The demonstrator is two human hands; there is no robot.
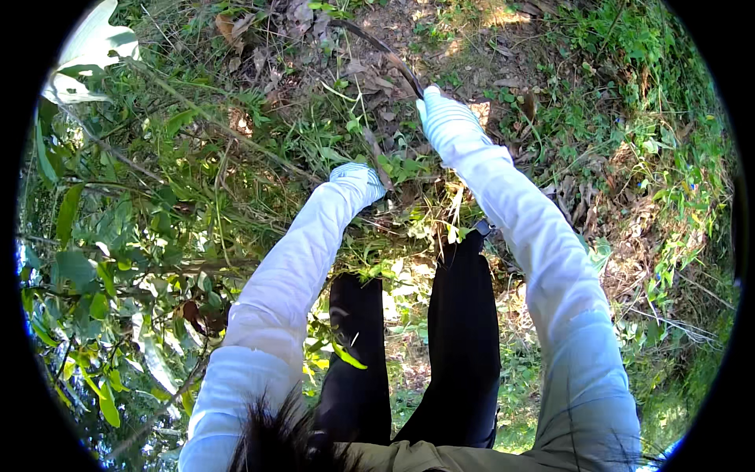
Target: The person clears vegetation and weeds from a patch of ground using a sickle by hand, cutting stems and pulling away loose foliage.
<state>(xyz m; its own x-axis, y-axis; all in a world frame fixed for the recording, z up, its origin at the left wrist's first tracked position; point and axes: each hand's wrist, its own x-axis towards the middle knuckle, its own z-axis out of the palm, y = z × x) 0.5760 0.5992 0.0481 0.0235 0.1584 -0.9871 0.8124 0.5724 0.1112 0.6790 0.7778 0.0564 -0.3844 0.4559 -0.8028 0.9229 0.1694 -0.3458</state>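
A white glove with thin stripes covers my right hand (449, 118), which grips a sickle (386, 53) ahead of me. Its dark, curved blade reaches up and to the left, over bare soil and dry leaves; the handle is hidden in my fist. Lower and to the left, my left hand (357, 182), gloved the same way, is closed around plant stems low in the weeds. A long thin stem (236, 134) meets this hand from the upper left. Leafy green weeds (402, 168) stand just to its right. The blade and my left hand are apart.
Dense leafy branches (106, 277) crowd the left side. At the upper left a large pale leaf (97, 50) catches the sun. Dry leaf litter (581, 200) and low green plants (637, 47) cover the right. My legs in black trousers (463, 330) stand among weeds below my hands.
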